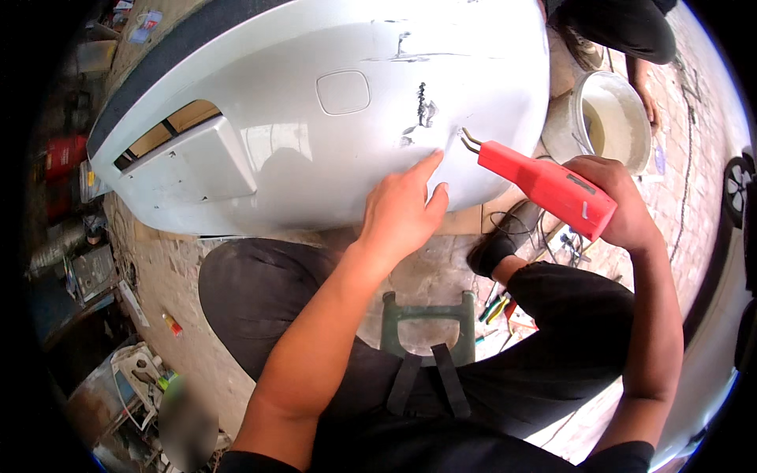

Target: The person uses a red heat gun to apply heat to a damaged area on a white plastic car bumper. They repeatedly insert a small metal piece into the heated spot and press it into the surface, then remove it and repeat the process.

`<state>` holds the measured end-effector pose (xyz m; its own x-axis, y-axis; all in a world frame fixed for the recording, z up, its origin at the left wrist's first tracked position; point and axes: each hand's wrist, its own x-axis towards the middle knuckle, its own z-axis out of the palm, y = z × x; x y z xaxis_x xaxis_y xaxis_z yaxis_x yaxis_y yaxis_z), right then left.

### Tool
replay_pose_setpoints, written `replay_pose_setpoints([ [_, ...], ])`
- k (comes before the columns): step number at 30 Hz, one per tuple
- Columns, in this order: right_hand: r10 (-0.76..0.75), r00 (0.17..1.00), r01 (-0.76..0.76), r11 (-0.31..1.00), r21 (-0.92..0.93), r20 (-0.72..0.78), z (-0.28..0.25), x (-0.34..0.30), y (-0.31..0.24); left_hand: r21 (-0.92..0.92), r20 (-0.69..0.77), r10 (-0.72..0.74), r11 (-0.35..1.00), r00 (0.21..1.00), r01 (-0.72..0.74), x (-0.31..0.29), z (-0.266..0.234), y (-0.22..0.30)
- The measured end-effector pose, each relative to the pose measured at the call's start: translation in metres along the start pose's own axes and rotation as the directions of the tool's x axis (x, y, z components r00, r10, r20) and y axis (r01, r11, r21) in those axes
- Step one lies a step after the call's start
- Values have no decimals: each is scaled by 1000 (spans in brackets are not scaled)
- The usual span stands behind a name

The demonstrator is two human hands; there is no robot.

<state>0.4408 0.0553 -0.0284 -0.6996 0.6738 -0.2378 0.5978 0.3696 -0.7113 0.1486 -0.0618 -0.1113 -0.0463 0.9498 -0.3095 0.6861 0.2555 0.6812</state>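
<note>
A silver car bumper point(288, 185) lies in front of me, with dark scuffs and a zigzag black mark on its painted face. My right hand point(611, 189) is closed around a red hot stapler point(544, 185), a pistol-shaped plastic welder. Its two bent metal prongs point(471, 140) reach to the bumper's surface, by a small whitish spot right of the scuffs. My left hand point(402, 205) is open and empty over the bumper's near part, index finger stretched toward the damaged area and thumb apart. Whether that fingertip touches the paint, I cannot tell.
A white bucket point(619, 118) with pale liquid stands at the right, beside another person's hand point(643, 94) and dark-clothed leg. Between my legs is a green stool point(428, 311). Pliers point(498, 307) and cables lie near my right foot. Clutter point(95, 276) lines the left side.
</note>
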Motion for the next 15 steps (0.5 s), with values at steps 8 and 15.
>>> replay_pose_setpoints([
  [8,153,919,-157,987,19,-362,-31,-138,26,-791,410,-195,411,891,454,-22,8,-15],
  [15,594,622,-398,801,447,-510,122,-313,75,-831,526,-407,-55,747,554,-47,32,-20],
])
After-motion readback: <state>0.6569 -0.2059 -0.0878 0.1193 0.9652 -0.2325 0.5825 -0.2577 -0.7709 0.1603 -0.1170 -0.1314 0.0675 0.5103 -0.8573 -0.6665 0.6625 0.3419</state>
